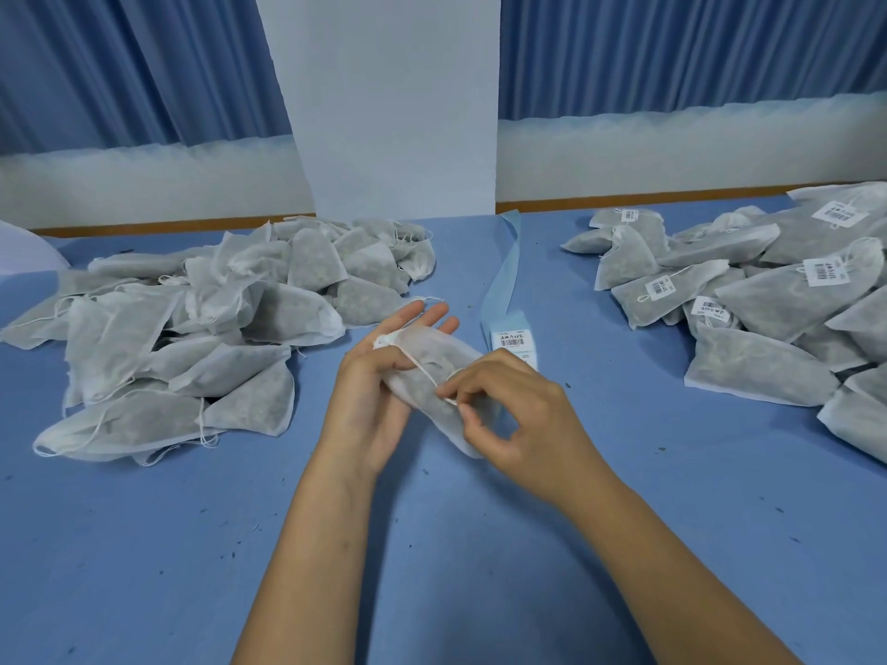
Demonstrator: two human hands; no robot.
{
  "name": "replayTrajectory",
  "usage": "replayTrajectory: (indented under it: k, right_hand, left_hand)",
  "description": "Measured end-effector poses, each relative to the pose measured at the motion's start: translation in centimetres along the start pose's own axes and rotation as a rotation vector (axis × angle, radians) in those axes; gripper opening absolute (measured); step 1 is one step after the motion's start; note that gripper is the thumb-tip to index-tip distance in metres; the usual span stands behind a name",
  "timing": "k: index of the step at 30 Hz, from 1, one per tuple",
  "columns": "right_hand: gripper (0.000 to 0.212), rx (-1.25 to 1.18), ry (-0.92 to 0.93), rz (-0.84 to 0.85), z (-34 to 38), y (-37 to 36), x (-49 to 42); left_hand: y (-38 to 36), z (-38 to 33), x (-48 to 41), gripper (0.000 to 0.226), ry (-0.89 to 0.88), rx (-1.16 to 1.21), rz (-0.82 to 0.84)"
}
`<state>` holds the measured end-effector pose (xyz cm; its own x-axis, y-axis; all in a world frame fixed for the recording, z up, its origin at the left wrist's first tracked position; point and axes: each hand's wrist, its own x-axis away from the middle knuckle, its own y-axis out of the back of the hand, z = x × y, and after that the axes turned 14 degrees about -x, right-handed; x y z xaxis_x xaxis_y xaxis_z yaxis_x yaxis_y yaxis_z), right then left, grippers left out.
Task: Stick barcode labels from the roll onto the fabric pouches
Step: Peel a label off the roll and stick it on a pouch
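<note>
Here, left hand (372,400), right hand (521,417) hold one pouch (425,388); one label strip (502,280) beyond.

Left heap (192,328), right heap (768,304) and held pouch (446,360) are showing thin, matt, semi-translucent white non-woven cloth; the drawstring (422,371) is looking like fine white cord. The bench (432,568) is wearing a matt blue covering. The label strip (504,266) is showing smooth pale-blue backing paper, its barcode label (512,339) matt white paper.

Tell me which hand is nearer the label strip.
Right. The right hand, pinching the drawstring, is just short of the near end of the label strip; the left hand grips the pouch farther left.
</note>
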<state>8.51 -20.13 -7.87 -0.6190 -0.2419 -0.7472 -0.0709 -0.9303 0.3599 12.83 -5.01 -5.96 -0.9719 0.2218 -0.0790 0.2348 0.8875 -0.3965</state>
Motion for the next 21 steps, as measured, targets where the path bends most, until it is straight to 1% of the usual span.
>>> replayTrajectory:
  k: [2, 4, 6, 8, 11, 14, 16, 18, 21]
  right_hand:
    - [0.007, -0.052, -0.059, -0.03, 0.1, -0.1, 0.1]
    - [0.003, -0.142, -0.154, -0.101, 0.3, -0.2, 0.1]
    - [0.009, -0.17, -0.209, -0.185, 0.3, -0.4, 0.0]
    - [0.015, -0.129, -0.219, -0.248, 0.1, -0.5, -0.1]
    - [0.014, -0.082, -0.254, -0.289, -0.1, -0.5, -0.1]
    - [0.013, -0.052, -0.237, -0.286, -0.3, -0.5, -0.2]
    - [0.013, -0.054, -0.204, -0.303, -0.4, -0.5, -0.2]
    - [0.019, -0.058, -0.154, -0.306, -0.4, -0.5, -0.2]
    - [0.027, -0.07, -0.088, -0.286, -0.3, -0.6, -0.2]
  left_hand:
    - [0.1, -0.1, 0.0, 0.053, 0.004, 0.035, 0.036]
    - [0.0, -0.1, 0.0, 0.051, -0.003, 0.032, 0.046]
    - [-0.3, 0.0, 0.0, 0.044, -0.021, 0.026, 0.043]
    - [-0.7, 0.0, 0.1, 0.037, -0.026, 0.033, 0.041]
    - [-1.1, 0.3, 0.3, 0.049, -0.006, 0.028, 0.062]
    - [-1.3, 0.7, 0.3, 0.058, -0.002, -0.026, 0.077]
    - [-1.5, 0.7, 0.4, 0.057, 0.002, -0.045, 0.069]
    - [-1.6, 0.6, 0.5, 0.058, 0.007, -0.06, 0.055]
    - [-1.5, 0.6, 0.5, 0.048, 0.013, -0.1, 0.018]
